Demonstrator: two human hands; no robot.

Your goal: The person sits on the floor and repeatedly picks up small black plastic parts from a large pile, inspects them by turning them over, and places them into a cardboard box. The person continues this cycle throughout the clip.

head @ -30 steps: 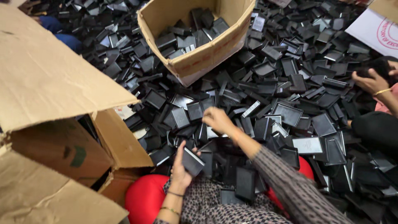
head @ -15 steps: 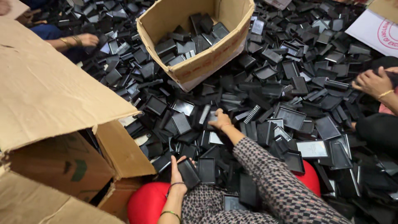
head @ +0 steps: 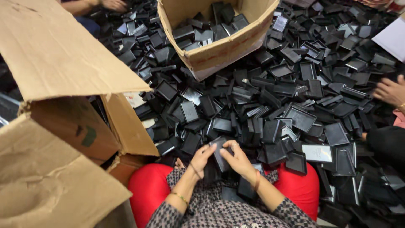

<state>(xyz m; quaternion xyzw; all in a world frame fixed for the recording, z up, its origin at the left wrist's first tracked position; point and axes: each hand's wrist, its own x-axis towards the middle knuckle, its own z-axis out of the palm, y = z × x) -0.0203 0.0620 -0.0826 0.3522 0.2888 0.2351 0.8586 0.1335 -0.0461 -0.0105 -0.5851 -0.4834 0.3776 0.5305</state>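
My left hand [head: 201, 159] and my right hand [head: 236, 159] meet over my lap, both gripping one flat black plastic piece [head: 219, 153] between them. The piece is rectangular and thin, and fingers cover its edges. A large heap of similar black plastic trays and lids [head: 278, 97] spreads across the floor right in front of my hands. More black pieces lie on my lap below my wrists. My knees in red cloth [head: 145, 190] frame both hands.
An open cardboard box [head: 219, 50] partly filled with black pieces stands at the top centre. A big open carton [head: 63, 105] with raised flaps fills the left. Another person's hand [head: 390, 90] reaches in at the right edge, and someone's arm [head: 101, 5] shows at the top left.
My right hand has pulled back from the heap to my lap and joined the left hand on the black piece. The view has shifted slightly downward.
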